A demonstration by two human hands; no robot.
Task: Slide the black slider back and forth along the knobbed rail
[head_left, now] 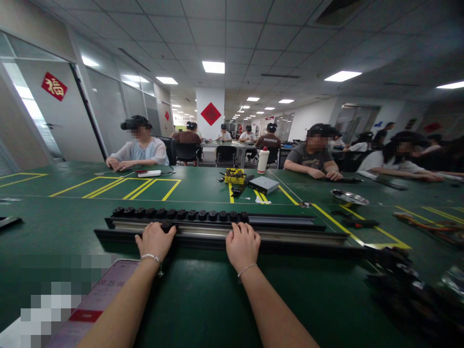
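Head view: the near rail (290, 237), long, black-edged, with a dull metallic strip along it, lies left to right across the green desk (203, 299). Left hand (155, 241) at its left part, thumb and forefinger closed about a small black block (167, 225); other fingers bent. Right hand (242, 245) farther along the same rail, palm down, fingers bent over it and close together; cannot tell how firmly it grips. A bracelet on each wrist.

Just beyond, roughly parallel: the far rail (286, 220), a row of black blocks (181, 214) along its left and middle, its right stretch bare.

Farther out, past a thin pale line: yellow box (234, 177) with dark cable over it, grey box (264, 184) beside it, white bottle (263, 162) with red top behind. Metal bowl (350, 197) to the right; coloured wires (427, 226) at far right. Yellow tape lines on the desk.

Near left, a phone (112, 285) with a timer display. Near right, a dark pile (409, 290), blurred. Across the desk, seated people in dark headgear, forearms on the surface.
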